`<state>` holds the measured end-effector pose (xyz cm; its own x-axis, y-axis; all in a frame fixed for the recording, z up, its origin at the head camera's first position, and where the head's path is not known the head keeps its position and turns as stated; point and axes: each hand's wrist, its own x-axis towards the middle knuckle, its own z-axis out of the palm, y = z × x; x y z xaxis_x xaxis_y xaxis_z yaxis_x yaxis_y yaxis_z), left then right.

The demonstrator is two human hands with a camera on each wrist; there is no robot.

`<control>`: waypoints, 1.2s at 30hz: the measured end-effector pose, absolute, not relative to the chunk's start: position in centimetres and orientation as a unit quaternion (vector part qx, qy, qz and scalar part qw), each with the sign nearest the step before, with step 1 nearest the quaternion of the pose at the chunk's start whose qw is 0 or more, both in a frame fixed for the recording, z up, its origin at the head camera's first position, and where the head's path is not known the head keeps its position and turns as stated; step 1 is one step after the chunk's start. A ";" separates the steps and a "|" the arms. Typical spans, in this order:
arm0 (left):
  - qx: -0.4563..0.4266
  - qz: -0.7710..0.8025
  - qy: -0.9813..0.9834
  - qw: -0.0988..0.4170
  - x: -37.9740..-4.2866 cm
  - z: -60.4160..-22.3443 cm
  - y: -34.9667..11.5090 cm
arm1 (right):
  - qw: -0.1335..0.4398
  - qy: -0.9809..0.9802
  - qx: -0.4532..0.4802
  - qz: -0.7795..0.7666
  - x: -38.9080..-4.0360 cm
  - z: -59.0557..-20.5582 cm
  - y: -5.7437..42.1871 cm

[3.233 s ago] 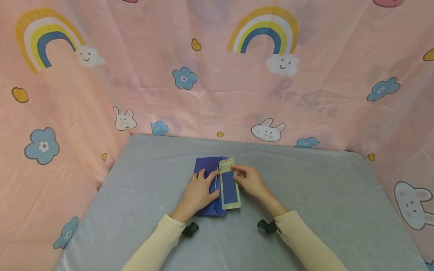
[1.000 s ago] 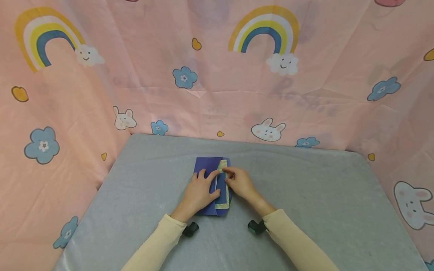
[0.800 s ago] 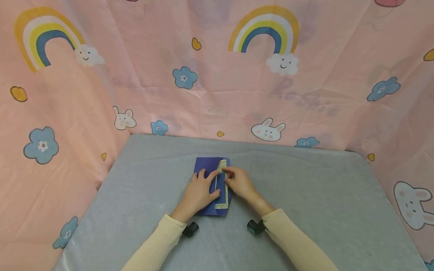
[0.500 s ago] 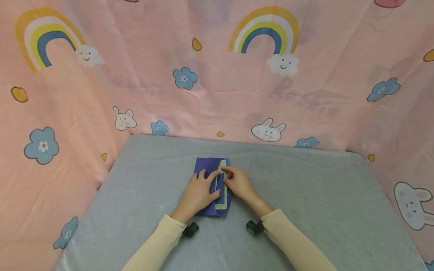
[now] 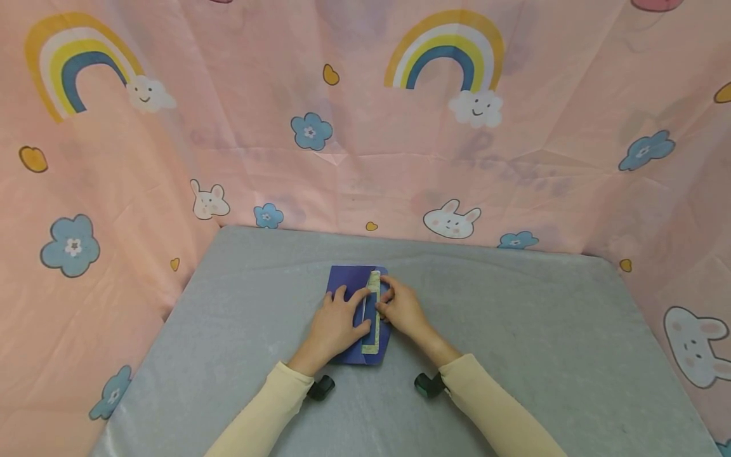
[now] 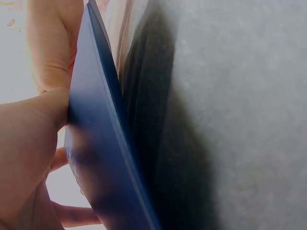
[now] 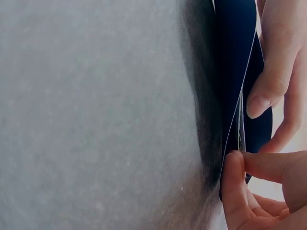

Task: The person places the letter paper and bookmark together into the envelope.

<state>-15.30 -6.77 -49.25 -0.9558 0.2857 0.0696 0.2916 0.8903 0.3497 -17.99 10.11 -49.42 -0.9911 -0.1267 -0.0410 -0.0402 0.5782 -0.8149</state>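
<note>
A dark blue envelope (image 5: 346, 277) lies mid-table, its flap out to the right. A long narrow card (image 5: 370, 349) with a yellow-green patterned border and a blue panel is partly inside its opening; the left part is hidden. My left hand (image 5: 334, 325) rests with spread fingers on the envelope. My right hand (image 5: 407, 311) is at the card's right edge; in the right wrist view its thumb and a finger (image 7: 234, 177) pinch that edge by the opening. The left wrist view shows the envelope (image 6: 93, 100) edge-on, slightly off the cloth, with the left thumb touching it.
A grey cloth (image 5: 525, 330) covers the table. Behind it hangs a pink curtain (image 5: 365, 178) printed with rainbows, rabbits and flowers. Small black wrist devices, a left one (image 5: 322, 387) and a right one (image 5: 428, 384), show at the sleeves.
The card has slid left from over the flap into the envelope, and the right hand has moved left with it. Lately the right index finger has lifted and straightened. The left hand stays put.
</note>
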 end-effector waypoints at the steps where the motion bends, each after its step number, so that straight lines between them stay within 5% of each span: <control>1: -0.148 -0.182 -0.972 0.008 -15.3 -49.3 -6.8 | 0.048 0.887 -0.047 -0.457 -18.0 -49.4 10.1; 36: -0.155 -0.175 -0.972 0.016 -15.4 -49.4 -6.8 | 0.053 0.871 -0.038 -0.487 -18.1 -49.9 10.0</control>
<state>-15.38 -6.81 -49.41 -0.9514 0.2960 0.0853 0.3071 0.8906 0.3356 -18.06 10.00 -49.87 -0.9914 -0.1182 -0.0556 -0.0145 0.5227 -0.8524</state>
